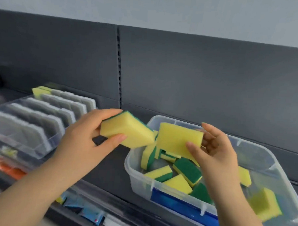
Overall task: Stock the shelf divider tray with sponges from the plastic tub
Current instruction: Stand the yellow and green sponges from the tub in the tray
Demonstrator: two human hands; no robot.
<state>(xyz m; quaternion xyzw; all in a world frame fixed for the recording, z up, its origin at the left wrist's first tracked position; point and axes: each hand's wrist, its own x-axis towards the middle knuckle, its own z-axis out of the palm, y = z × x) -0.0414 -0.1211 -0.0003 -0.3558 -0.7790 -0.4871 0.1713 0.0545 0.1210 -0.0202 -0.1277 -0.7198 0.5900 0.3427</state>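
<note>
Found divider tray [47, 146] on the shelf [108, 172] at left, plastic tub [137, 175] to its right, back panel [206, 77] behind both. Saw loose sponges [187, 169] in the tub. Noted first sponge [127, 129] in left hand [85, 140] between tray and tub, second sponge [177, 139] in right hand [217, 151] over the tub.

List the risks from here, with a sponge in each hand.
1. The right hand pinches the right sponge only by thumb and fingertips, so it could slip, though probably back into the tub.
2. The left hand grips the left sponge, so no hand is free to steady the tray, which may slide during loading.
3. The dividers look closely spaced, so a sponge may jam or sit crooked.
</note>
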